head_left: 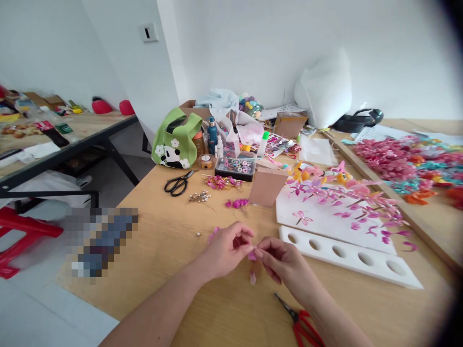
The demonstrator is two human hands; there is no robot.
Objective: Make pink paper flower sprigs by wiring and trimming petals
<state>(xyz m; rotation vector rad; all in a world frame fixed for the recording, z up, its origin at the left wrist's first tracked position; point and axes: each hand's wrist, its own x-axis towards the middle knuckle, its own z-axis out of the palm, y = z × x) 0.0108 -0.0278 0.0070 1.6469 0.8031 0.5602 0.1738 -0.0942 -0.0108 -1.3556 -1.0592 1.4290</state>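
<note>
My left hand (pixel 227 248) and my right hand (pixel 284 260) meet over the wooden table, thumbs and forefingers pinched together at the tips. Between them they hold a small artificial flower sprig (pixel 252 255) with purple-pink petals; its upper part is hidden by my fingers. A pale pink petal (pixel 252 278) hangs below it. More pink petals (pixel 214 233) lie partly behind my left hand, with a small white bead (pixel 198 234) to their left. Near my right forearm rest red-handled pliers or snips (pixel 298 319), their handles partly covered by the arm.
Black scissors (pixel 179 183), white-tipped stamens (pixel 199 196), magenta petals (pixel 237 204) and a bead box (pixel 236 166) lie farther back. Right stand a white foam strip with holes (pixel 349 251) and a foam board (pixel 325 230) bearing pink flower sprigs. A green panda bag (pixel 175 142) stands behind.
</note>
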